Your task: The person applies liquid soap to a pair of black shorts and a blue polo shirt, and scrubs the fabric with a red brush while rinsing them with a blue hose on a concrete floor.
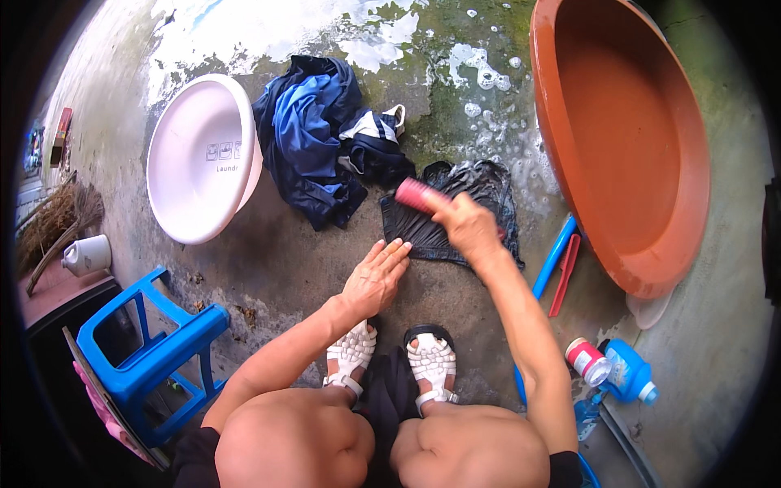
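A wet dark garment lies spread on the concrete floor in front of my feet. My right hand grips a pink scrubbing brush over the cloth; the brush is blurred. Flat with its fingers extended, my left hand rests its fingertips at the garment's near left edge and grips nothing. Just beyond is a heap of wet dark and blue clothes, touching a bundled black and white garment.
A white plastic basin is tilted at the left; a large brown tub leans at the right. Near my right arm lie a red brush, a blue pole and a blue bottle. A blue stool stands lower left. Suds cover floor beyond.
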Demonstrator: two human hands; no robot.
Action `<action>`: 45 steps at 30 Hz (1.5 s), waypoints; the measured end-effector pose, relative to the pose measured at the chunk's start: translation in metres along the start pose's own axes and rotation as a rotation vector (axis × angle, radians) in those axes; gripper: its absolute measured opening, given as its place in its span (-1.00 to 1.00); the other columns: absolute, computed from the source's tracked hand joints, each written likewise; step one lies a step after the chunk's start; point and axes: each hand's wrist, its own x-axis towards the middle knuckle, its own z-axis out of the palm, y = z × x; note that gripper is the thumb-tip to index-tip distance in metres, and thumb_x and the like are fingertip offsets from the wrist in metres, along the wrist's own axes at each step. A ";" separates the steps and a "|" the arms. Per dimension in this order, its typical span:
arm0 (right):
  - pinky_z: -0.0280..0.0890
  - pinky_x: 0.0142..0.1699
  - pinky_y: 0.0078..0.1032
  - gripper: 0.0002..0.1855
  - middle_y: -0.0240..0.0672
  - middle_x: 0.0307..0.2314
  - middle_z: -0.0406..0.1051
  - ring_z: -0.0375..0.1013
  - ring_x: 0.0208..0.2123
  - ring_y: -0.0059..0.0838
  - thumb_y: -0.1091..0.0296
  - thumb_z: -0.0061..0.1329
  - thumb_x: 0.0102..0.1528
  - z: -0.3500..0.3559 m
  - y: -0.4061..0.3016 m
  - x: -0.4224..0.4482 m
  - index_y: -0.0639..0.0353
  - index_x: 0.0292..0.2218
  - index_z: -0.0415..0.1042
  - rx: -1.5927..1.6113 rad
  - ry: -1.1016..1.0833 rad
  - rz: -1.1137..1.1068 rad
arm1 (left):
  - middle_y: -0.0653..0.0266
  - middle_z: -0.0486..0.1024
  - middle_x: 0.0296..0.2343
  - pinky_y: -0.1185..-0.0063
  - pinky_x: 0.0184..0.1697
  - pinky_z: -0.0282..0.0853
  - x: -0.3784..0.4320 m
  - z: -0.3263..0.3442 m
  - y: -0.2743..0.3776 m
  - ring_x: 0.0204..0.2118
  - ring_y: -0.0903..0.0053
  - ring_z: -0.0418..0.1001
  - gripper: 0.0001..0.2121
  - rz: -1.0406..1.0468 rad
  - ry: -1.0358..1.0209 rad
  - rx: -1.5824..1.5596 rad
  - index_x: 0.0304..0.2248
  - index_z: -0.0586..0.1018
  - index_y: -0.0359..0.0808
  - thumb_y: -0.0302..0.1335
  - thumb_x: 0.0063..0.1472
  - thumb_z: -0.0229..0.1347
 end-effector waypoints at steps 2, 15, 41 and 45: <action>0.42 -0.47 -0.23 -0.63 -0.25 -0.50 0.35 0.49 -0.54 -0.19 0.16 0.05 0.20 -0.010 0.018 0.005 -0.33 0.05 0.49 -0.080 0.082 0.241 | 0.04 0.28 0.20 0.25 0.39 -0.02 0.003 -0.002 0.000 0.32 0.24 0.16 -0.53 0.016 -0.013 0.015 0.00 0.51 -0.41 -0.49 0.05 0.11; 0.40 -0.42 -0.24 -0.57 -0.21 -0.51 0.33 0.47 -0.50 -0.19 0.25 0.07 0.19 -0.029 0.007 -0.023 -0.33 0.09 0.47 -0.025 0.167 0.326 | 0.10 0.30 0.20 0.25 0.36 0.02 0.006 -0.005 -0.003 0.30 0.29 0.20 -0.56 0.007 -0.025 0.061 -0.02 0.52 -0.36 -0.49 0.05 0.13; 0.42 -0.33 -0.26 -0.52 -0.22 -0.46 0.37 0.47 -0.45 -0.13 0.35 0.12 0.13 -0.024 0.030 -0.140 -0.18 0.09 0.49 -0.009 0.086 0.269 | 0.19 0.41 0.13 0.22 0.26 0.10 0.015 -0.005 0.005 0.24 0.36 0.30 -0.69 -0.003 0.059 0.083 -0.13 0.56 -0.32 -0.52 0.08 0.11; 0.37 -0.05 -0.25 -0.33 -0.09 -0.28 0.45 0.46 -0.21 -0.02 0.31 0.17 0.10 -0.072 0.027 -0.111 0.06 0.22 0.30 0.059 0.221 0.544 | 0.19 0.43 0.11 0.21 0.27 0.10 0.015 -0.005 -0.003 0.21 0.35 0.33 -0.70 -0.008 -0.006 0.122 -0.15 0.57 -0.32 -0.50 0.08 0.12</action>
